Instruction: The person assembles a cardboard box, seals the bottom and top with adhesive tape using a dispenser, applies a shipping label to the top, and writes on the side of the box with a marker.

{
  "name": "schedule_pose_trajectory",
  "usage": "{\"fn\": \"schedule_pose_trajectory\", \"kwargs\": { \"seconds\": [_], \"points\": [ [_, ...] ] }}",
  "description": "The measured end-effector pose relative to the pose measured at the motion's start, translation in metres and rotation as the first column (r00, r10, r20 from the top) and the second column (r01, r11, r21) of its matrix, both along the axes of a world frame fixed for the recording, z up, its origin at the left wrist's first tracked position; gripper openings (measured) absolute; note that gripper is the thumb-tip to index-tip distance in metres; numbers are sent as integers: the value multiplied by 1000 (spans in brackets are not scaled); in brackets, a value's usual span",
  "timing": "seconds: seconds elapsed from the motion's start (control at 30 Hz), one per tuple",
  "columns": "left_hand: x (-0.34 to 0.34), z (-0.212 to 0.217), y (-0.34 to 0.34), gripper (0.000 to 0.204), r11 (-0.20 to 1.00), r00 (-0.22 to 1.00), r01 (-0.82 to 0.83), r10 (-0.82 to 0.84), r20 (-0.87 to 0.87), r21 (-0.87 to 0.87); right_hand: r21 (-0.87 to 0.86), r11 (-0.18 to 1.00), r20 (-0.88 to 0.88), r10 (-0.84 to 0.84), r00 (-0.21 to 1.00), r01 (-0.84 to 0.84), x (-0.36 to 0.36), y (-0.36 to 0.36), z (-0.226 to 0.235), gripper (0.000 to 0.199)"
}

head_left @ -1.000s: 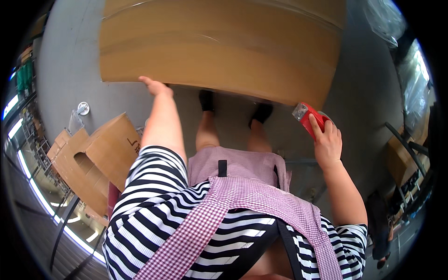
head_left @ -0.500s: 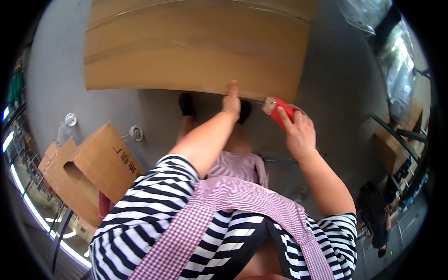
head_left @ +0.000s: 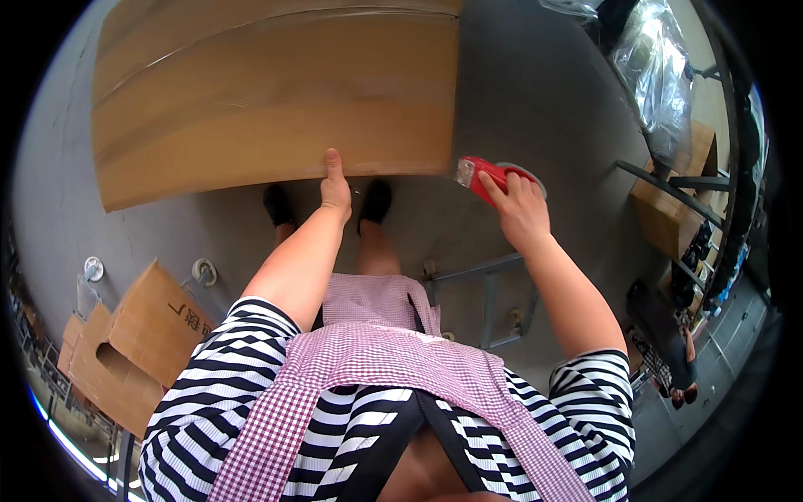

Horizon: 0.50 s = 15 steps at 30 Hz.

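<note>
A large brown cardboard box (head_left: 276, 109) lies before me, with a strip of clear tape across its top. My left hand (head_left: 336, 191) grips its near edge, the thumb on top and the fingers hidden underneath. In my right hand (head_left: 525, 209) is a red tape dispenser (head_left: 483, 177), held just off the box's near right corner. The index finger lies along the dispenser's body, and part of a tape roll shows past the knuckles.
Left of me stands an open cardboard carton (head_left: 159, 322) beside caster wheels (head_left: 203, 270). A metal frame on casters (head_left: 485, 272) is at my right side. Farther right are a dark rack (head_left: 673, 188), clear plastic wrap (head_left: 657, 79), another carton (head_left: 669, 209) and people (head_left: 665, 335).
The view has swung, so the box and my left hand appear farther left. My right hand has kept hold of the tape dispenser, which now sits beyond the box's right corner.
</note>
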<state>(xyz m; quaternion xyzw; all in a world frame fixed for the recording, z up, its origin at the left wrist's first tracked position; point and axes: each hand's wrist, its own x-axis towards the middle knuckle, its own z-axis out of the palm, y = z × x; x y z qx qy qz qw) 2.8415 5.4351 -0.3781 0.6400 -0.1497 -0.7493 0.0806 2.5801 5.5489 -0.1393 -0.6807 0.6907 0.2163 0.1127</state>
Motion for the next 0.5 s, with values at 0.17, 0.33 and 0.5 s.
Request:
{"fn": "schedule_pose_trajectory", "kwargs": {
  "seconds": [0.17, 0.33, 0.5],
  "points": [
    [-4, -5, 3, 112, 998, 998, 66, -66, 8, 9, 280, 900, -292, -250, 923, 333, 2, -8, -22, 49],
    [-4, 4, -10, 118, 997, 997, 71, -71, -28, 31, 88, 727, -73, -677, 732, 681, -29, 19, 28, 61],
    [-7, 75, -43, 119, 843, 985, 133, -53, -166, 522, -107, 539, 499, -698, 514, 836, 36, 37, 79, 71]
  ]
}}
